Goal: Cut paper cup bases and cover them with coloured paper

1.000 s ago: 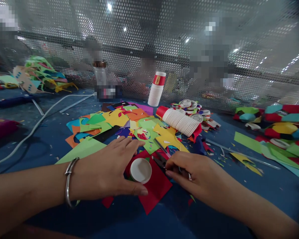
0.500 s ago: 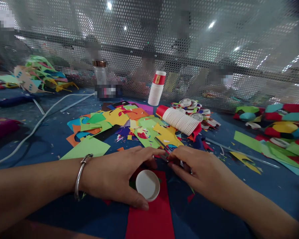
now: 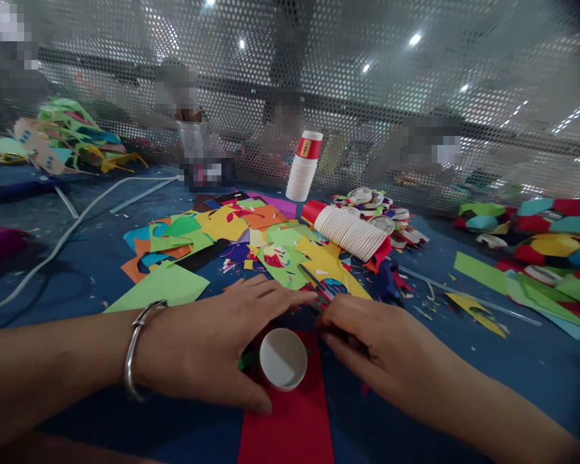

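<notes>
A white paper cup [image 3: 283,359], its open mouth toward me, stands on a strip of red paper [image 3: 290,428]. My left hand [image 3: 207,348] arches beside the cup, thumb and fingers apart, with a gap between palm and cup. A bit of green paper [image 3: 246,361] shows in that gap. To the right of the cup, my right hand [image 3: 374,338] is closed with curled fingers around the handle end of what looks like a pair of scissors [image 3: 316,281]. The dark blades point away to the upper left; the handles are mostly hidden by my fingers.
Coloured paper scraps [image 3: 222,225] spread across the blue table [image 3: 464,399]. Behind them, one cup stack [image 3: 302,171] stands and another cup stack [image 3: 350,232] lies on its side. Cut cup rims [image 3: 367,200] pile up nearby. A white cable [image 3: 67,245] runs at left.
My left thumb has drawn away from the cup, and the left hand has shifted slightly left. My right hand has moved a little left, nearer the scissors' blades. The view has shifted slightly.
</notes>
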Tool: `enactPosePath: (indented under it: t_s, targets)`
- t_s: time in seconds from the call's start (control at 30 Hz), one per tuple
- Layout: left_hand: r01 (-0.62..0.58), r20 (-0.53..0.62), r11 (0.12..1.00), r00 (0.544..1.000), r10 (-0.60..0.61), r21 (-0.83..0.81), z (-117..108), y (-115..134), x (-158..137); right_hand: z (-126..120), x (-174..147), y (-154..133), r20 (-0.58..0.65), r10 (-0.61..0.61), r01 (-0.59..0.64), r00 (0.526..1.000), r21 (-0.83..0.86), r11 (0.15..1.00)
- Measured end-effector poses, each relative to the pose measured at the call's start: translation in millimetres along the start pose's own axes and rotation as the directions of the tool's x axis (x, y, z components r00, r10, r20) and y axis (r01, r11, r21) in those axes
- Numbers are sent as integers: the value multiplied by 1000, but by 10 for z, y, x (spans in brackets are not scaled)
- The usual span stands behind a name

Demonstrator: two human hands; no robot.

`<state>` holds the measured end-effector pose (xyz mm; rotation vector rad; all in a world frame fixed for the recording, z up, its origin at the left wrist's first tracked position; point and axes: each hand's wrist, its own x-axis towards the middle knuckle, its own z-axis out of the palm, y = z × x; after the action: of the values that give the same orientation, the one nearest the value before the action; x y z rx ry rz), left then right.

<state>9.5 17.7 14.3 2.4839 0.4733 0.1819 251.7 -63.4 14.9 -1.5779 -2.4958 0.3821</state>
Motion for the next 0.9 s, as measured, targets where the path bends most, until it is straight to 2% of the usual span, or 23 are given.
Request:
enactPosePath:
  t_s: [0.13,0.43,0.57,0.7,0.77,0.9]
  targets:
    - [27,-86,999,996,-23,47,83,76,-76,11,-17,-21,2,-18,18,1000,9,1000]
    - [219,-13,972,976,-218,88,101,118,-121,50,7,19,5,-42,42,999,21,999]
    - [191,13,973,981,-195,129,77,85,-196,38,-17,48,18,-34,33,999,43,999]
    - [191,-65,960,981,-181,203,81,-27,-352,37,-21,52,-2,-43,43,999,73,996]
    - [204,-84,957,978,-190,205,72,-85,-401,41,-12,49,-16,-50,51,999,88,995]
    - [238,-43,958,971,-234,160,-26,-127,-383,53,15,32,-64,-82,90,995,123,988]
